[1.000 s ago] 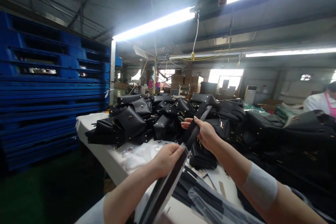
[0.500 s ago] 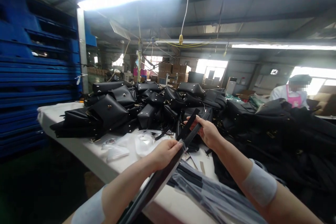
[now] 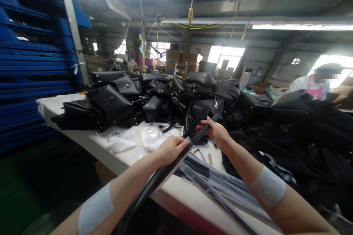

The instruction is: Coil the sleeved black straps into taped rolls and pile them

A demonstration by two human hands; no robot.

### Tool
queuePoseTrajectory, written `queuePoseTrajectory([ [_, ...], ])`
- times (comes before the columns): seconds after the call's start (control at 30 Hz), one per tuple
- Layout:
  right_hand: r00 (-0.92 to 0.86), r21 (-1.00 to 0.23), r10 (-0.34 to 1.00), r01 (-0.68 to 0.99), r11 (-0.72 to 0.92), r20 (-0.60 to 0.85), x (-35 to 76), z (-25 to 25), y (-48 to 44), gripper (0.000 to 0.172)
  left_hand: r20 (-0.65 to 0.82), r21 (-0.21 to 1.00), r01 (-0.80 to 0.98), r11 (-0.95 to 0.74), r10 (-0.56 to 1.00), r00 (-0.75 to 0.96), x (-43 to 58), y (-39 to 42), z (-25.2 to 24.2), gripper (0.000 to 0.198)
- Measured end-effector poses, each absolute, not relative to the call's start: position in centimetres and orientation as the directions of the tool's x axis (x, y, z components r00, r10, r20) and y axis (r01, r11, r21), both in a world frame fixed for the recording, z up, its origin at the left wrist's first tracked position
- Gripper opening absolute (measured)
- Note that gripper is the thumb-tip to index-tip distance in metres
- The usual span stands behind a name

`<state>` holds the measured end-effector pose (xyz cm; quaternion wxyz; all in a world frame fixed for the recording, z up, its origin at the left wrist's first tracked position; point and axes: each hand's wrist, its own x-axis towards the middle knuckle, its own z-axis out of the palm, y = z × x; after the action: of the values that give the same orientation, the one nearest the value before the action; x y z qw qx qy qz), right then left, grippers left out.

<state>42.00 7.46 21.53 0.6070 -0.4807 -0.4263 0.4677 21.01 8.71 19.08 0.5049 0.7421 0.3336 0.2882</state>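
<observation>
L hand [image 3: 170, 149] & R hand [image 3: 217, 134] both grip black straps [image 3: 199, 127] mid-frame, bags [image 3: 154, 95] piled behind on table [image 3: 91, 141].

Grips a long black strap [image 3: 150, 187] mid-length with the left hand [image 3: 171, 149], fingers curled round it, and pinches its upper part with the right hand [image 3: 218, 134] — slanting up above the white table [image 3: 91, 141]. Fans into two strap ends past the right fingers. Hangs over a clear plastic bag of more straps [image 3: 220, 191]. Behind, heaped black handbags [image 3: 116, 102] and crumpled clear wrappers [image 3: 143, 139]; at left, stacked blue pallets [image 3: 33, 73]; far right — a person in white with a pink apron [image 3: 309, 86].
</observation>
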Motion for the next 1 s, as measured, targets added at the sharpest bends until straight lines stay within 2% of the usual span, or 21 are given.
queuePoseTrajectory([
  [0.13, 0.072, -0.969, 0.992, -0.219, 0.117, 0.103, 42.0, 20.9, 7.5, 0.037, 0.104, 0.925, 0.234, -0.299, 0.792, 0.602, 20.7, 9.0, 19.1, 0.049],
  [0.23, 0.07, -0.968, 0.99, -0.21, 0.135, 0.123, 42.0, 20.5, 7.6, 0.038, 0.107, 0.927, 0.227, -0.299, 0.79, 0.603, 20.5, 9.2, 19.1, 0.049],
  [0.37, 0.038, -0.984, 0.989, -0.103, 0.146, 0.143, 41.1, 19.5, 7.5, 0.046, 0.108, 0.936, 0.212, -0.28, 0.804, 0.585, 20.6, 9.4, 19.1, 0.052],
  [0.5, -0.044, -0.989, 0.989, 0.009, 0.145, 0.145, 39.2, 18.7, 6.5, 0.053, 0.156, 0.923, 0.195, -0.331, 0.787, 0.597, 20.6, 9.6, 19.1, 0.054],
  [0.67, 0.114, -0.988, 0.982, -0.008, 0.152, 0.15, 38.4, 19.7, 6.2, 0.054, 0.188, 0.905, 0.198, -0.376, 0.773, 0.606, 20.5, 9.5, 19.1, 0.054],
  [0.73, 0.128, -0.987, 0.979, 0.012, 0.161, 0.161, 38.4, 20.0, 6.3, 0.053, 0.197, 0.901, 0.2, -0.385, 0.773, 0.603, 20.4, 9.4, 19.2, 0.053],
  [0.9, 0.009, -0.977, 0.984, 0.127, 0.173, 0.175, 37.6, 19.2, 5.7, 0.053, 0.219, 0.893, 0.194, -0.406, 0.77, 0.599, 20.4, 9.6, 19.1, 0.051],
  [1.0, -0.095, -0.933, 0.974, 0.28, 0.226, 0.207, 36.8, 18.7, 4.8, 0.043, 0.192, 0.931, 0.145, -0.336, 0.785, 0.589, 20.5, 9.5, 18.9, 0.05],
])
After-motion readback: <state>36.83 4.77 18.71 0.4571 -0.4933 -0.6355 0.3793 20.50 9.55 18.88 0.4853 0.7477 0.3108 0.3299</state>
